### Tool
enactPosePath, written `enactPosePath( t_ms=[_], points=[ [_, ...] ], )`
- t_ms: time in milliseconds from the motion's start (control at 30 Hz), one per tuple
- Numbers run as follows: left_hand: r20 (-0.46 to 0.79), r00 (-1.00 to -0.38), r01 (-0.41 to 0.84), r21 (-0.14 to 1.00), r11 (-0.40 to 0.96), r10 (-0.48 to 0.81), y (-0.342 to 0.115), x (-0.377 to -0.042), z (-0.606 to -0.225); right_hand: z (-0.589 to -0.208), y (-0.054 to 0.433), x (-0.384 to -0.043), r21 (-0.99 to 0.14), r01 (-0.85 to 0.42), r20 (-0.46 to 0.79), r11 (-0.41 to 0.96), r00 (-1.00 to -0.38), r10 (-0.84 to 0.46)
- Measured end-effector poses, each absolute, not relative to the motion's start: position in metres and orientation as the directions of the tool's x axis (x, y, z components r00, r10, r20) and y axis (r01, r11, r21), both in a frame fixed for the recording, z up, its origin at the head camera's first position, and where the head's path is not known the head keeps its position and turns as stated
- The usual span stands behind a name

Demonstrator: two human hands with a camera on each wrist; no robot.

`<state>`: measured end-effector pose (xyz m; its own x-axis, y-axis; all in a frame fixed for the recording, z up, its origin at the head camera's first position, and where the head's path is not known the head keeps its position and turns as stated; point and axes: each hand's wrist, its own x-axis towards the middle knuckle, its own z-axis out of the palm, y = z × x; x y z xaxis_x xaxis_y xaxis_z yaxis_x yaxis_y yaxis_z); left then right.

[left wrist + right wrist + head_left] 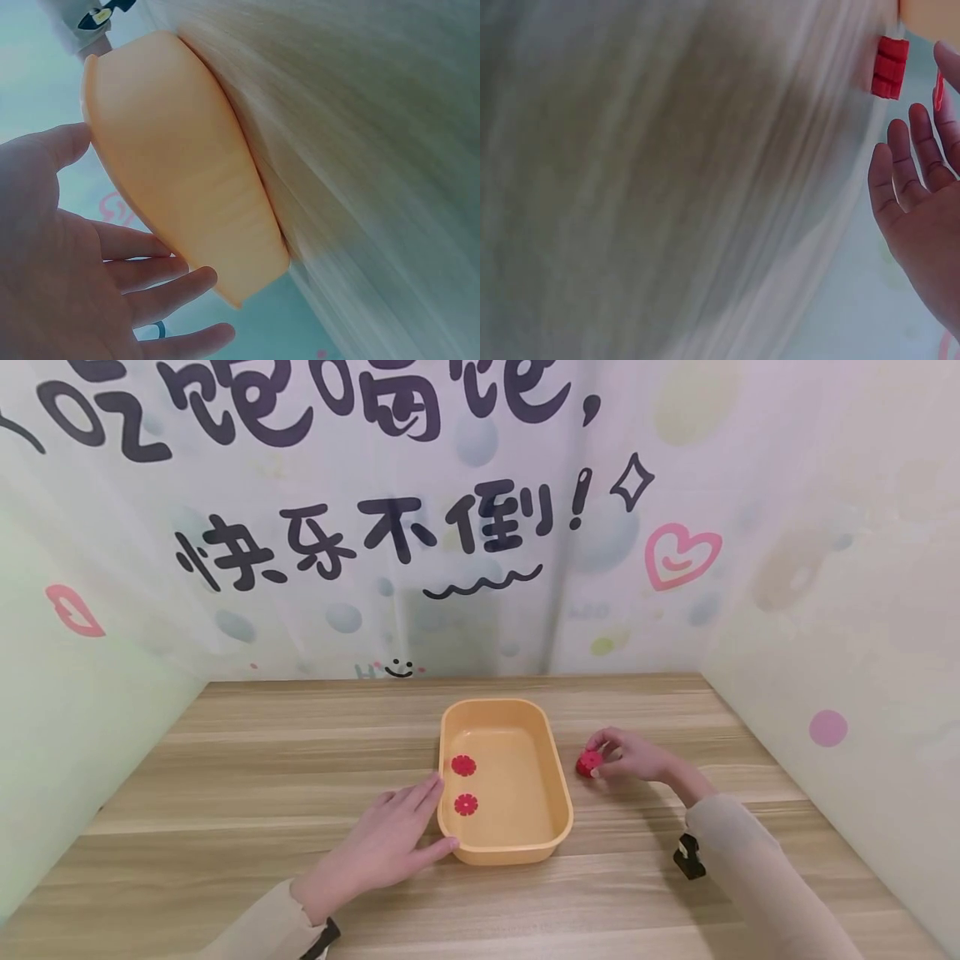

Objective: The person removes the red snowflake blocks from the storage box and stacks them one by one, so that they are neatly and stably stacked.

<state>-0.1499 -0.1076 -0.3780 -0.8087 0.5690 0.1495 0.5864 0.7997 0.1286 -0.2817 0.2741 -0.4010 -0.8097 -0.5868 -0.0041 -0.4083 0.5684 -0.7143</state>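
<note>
In the head view a shallow yellow-orange plastic tray (519,785) sits on the table, with two red notched discs, like snowflake building pieces (463,766), lying flat along its left side. My left hand (382,843) rests against the tray's left rim, fingers extended and thumb at the near corner; the left wrist view shows the fingertips touching the rim above the tray wall (172,150). Right of the tray, my right hand (637,758) pinches one red notched disc (938,90) between thumb and index finger. Just beside it, a short stack of red discs (889,67) stands on the table.
The wood-grain table (315,735) meets a printed curtain (495,610) at the back, with pale side walls left and right. A black wrist strap piece (688,857) shows at the right sleeve. The tray lies between the hands.
</note>
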Motion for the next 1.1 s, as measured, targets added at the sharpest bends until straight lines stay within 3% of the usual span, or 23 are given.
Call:
enactPosePath(
  t_ms=[1100],
  points=[
    [0.143, -0.818, 0.574, 0.132, 0.808, 0.558, -0.1071, -0.1500, -0.3781, -0.4018, 0.2715, -0.2863, -0.736, -0.334, -0.106, 0.589, -0.802, -0.588]
  ],
)
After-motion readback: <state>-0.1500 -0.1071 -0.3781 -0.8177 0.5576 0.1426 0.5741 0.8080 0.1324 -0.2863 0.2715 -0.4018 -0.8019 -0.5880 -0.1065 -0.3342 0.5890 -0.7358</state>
